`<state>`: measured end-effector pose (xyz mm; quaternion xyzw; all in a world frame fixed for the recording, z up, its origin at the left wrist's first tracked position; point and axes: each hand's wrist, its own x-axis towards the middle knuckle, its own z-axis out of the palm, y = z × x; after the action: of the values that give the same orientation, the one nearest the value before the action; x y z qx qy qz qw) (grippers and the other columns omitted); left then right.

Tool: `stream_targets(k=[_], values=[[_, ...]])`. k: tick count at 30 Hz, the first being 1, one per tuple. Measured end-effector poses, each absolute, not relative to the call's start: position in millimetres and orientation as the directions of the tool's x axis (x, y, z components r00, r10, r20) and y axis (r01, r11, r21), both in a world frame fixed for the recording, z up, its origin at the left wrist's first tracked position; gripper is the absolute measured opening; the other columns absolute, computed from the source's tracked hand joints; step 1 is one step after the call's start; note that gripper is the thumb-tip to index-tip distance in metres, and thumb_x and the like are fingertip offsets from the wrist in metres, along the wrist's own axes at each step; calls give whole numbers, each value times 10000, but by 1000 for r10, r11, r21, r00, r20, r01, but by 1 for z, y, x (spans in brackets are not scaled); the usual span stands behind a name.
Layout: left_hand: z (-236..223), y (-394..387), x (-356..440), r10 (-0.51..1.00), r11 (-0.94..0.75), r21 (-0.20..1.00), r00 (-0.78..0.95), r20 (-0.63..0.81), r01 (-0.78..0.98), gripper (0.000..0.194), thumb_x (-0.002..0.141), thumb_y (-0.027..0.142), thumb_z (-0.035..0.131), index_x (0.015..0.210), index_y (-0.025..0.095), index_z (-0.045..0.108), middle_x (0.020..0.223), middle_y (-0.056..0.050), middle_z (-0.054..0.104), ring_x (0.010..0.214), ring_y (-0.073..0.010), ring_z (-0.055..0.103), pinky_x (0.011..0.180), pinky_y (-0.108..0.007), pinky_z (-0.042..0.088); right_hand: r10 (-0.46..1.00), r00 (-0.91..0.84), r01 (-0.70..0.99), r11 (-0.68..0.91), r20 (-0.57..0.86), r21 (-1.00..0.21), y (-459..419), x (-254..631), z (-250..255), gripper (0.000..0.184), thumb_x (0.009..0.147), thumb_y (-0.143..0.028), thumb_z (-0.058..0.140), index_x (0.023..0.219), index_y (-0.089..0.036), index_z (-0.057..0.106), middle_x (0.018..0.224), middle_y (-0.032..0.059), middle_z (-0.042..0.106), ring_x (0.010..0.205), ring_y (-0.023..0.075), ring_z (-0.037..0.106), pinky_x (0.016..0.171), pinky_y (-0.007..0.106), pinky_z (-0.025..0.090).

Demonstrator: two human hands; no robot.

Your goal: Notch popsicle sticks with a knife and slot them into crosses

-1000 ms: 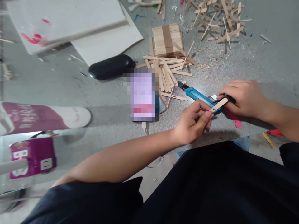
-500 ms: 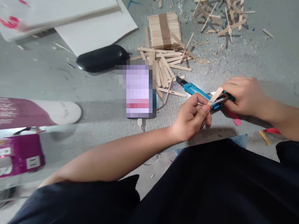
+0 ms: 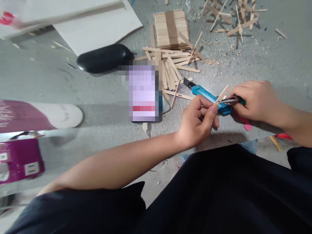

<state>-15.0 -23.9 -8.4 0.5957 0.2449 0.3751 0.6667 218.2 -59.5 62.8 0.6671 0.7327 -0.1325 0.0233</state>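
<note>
Wooden stick (image 3: 223, 93), raised over the grey table (image 3: 102, 92), is pinched by the left hand (image 3: 198, 122) while the right hand (image 3: 255, 99) clasps a plier-like tool (image 3: 231, 100), whose tips seem to be nipping it, calling for a steady hold.

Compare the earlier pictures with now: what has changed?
The wooden stick in the left hand has swung to point more steeply away from the person and shows narrower. Nothing was taken up or let go; the right hand keeps its green-handled tool. The blue knife and banded stick bundle stay put.
</note>
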Motion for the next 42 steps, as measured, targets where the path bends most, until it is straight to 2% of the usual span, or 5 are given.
stream_targets(k=[13, 17, 25, 34, 42], values=[[-13, -23, -9, 878, -142, 974, 432, 207, -177, 404, 1162, 605, 714, 1024, 255, 568, 740, 31, 821, 486, -97, 700, 443, -198, 505, 964, -6, 998, -12, -265, -68, -67, 204, 75, 285, 1005, -370, 545, 1051, -233, 791, 1027, 125, 859, 924, 310, 724, 699, 415, 295], [-12, -26, -9, 896, -141, 983, 407, 179, -121, 434, 1132, 635, 749, 1010, 234, 635, 819, -18, 862, 550, -110, 746, 438, -208, 504, 973, 6, 999, -18, -233, -50, -67, 203, 73, 328, 1012, -383, 507, 1056, -226, 792, 1049, 131, 866, 941, 319, 747, 692, 415, 300], [-7, -24, -9, 910, -204, 977, 358, 210, -54, 412, 1089, 590, 827, 952, 214, 728, 740, -16, 820, 595, -125, 761, 518, -218, 564, 988, -39, 998, 31, -152, -52, -67, 206, 68, 263, 1008, -350, 517, 959, -247, 754, 927, 126, 841, 818, 285, 688, 647, 401, 253], [-2, -23, -16, 887, -366, 928, 330, 323, 75, 103, 1034, 302, 885, 946, 254, 864, 755, 0, 844, 584, -135, 733, 545, -276, 576, 989, -25, 999, 30, -148, 31, -69, 204, 72, 305, 1023, -331, 502, 995, -206, 779, 945, 160, 825, 865, 306, 697, 663, 406, 244], [-3, -17, -19, 788, -571, 794, 411, 459, 208, 97, 1024, 269, 850, 940, 249, 892, 729, -5, 840, 582, -142, 730, 557, -271, 533, 999, -8, 1000, 8, -33, -8, -77, 204, 69, 312, 1066, -341, 512, 960, -215, 778, 889, 163, 788, 816, 298, 636, 685, 415, 235]])
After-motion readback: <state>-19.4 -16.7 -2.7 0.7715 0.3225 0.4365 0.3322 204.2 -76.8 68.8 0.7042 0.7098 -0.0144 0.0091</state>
